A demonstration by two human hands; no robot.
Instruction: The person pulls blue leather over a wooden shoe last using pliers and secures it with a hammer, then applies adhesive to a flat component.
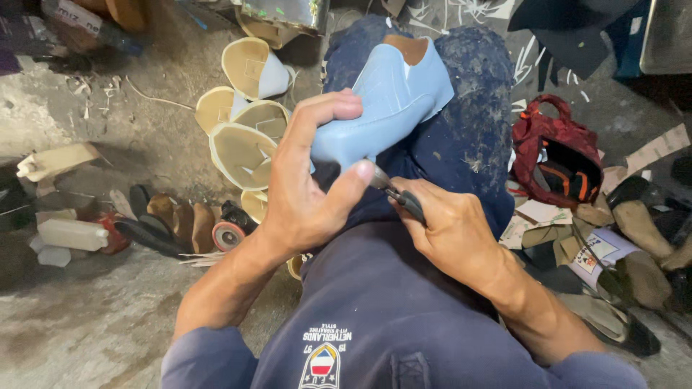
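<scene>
Shoe [393, 101] rests on my knee, gripped by my left hand [306, 184], while my right hand [450, 230] clasps pliers [400, 196] at its toe.

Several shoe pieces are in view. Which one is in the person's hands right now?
The light blue shoe, gripped by the left hand on the lap. The cream pieces lie untouched on the floor.

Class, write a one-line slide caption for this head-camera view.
Left hand grips a light blue shoe on the lap; right hand applies pliers.
</scene>
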